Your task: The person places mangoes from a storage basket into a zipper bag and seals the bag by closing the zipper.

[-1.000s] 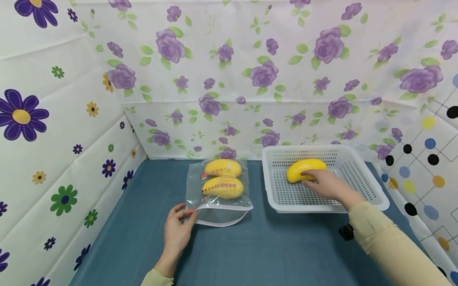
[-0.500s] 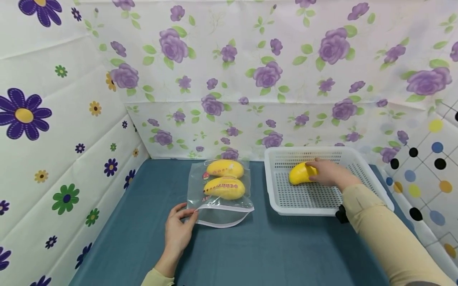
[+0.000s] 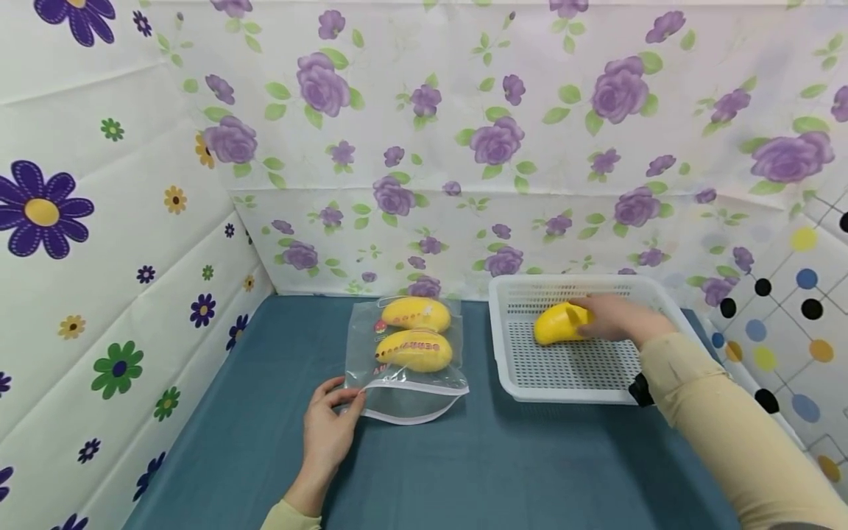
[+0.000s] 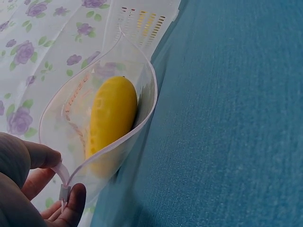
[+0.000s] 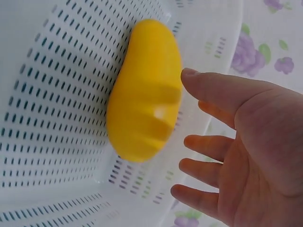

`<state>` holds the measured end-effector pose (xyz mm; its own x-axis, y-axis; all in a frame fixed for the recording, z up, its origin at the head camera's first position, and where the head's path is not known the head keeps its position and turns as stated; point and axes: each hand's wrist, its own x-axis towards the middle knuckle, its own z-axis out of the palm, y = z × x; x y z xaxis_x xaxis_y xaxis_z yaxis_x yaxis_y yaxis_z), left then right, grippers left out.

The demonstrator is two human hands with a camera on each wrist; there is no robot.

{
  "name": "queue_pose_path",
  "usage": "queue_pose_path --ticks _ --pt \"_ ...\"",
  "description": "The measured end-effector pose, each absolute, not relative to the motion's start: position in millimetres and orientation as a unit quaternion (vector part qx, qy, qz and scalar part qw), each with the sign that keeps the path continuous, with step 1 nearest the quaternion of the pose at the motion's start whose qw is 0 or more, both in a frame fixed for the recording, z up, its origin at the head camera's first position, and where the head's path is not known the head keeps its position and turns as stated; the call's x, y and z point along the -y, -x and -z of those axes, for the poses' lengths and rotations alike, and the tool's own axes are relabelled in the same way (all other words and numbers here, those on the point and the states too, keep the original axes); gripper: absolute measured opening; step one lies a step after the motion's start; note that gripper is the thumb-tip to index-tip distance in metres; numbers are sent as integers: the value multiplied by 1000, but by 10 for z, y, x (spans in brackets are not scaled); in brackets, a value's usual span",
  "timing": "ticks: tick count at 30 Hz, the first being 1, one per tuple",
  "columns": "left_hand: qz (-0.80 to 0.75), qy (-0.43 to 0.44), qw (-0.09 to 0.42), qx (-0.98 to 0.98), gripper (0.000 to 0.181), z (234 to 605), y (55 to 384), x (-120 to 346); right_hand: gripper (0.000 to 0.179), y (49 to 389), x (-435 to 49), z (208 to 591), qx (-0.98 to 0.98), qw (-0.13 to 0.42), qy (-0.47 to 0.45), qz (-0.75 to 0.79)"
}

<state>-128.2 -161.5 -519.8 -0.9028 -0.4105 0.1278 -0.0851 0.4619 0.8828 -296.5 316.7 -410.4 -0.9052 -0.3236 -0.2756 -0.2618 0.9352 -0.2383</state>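
My left hand (image 3: pixel 329 427) pinches the left corner of a clear zip bag (image 3: pixel 363 346) at its mouth. In the left wrist view, the thumb and fingers are around the small slider (image 4: pixel 65 192), and the mouth gapes. Two yellow mangoes (image 3: pixel 414 350) lie one behind the other inside the bag. A third smooth yellow mango (image 5: pixel 144 94) lies in a white perforated basket (image 3: pixel 503 361). My right hand (image 3: pixel 616 316) is over the basket at that mango's right end. The right wrist view shows its fingers spread beside the mango, thumb tip close to the skin.
A blue-green cloth (image 3: pixel 464 471) covers the table. The basket stands to the right of the bag, near the back wall. Flower-printed sheets (image 3: pixel 424 140) form the back and left walls; a dotted sheet (image 3: pixel 795 316) hangs at the right.
My right hand has shifted from the front of the loose mango to its right end. The left hand keeps its pinch on the bag's corner. The head view has shifted slightly.
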Motion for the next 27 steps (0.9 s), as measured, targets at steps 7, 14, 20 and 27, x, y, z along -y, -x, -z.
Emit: queue_pose_path --ticks 7,14,20,27 --pt "499 -152 156 839 13 5206 1286 1611 50 3102 -3170 4037 -970 159 165 82" --pt "499 -142 167 839 11 5184 1285 1609 47 3204 -3115 4048 -972 152 178 33" --pt "499 -142 161 840 12 5154 1277 1605 57 3155 -3014 4103 -974 153 165 19" --pt "504 -141 155 838 13 5154 1280 1605 59 3067 -2928 4137 -975 159 151 39"
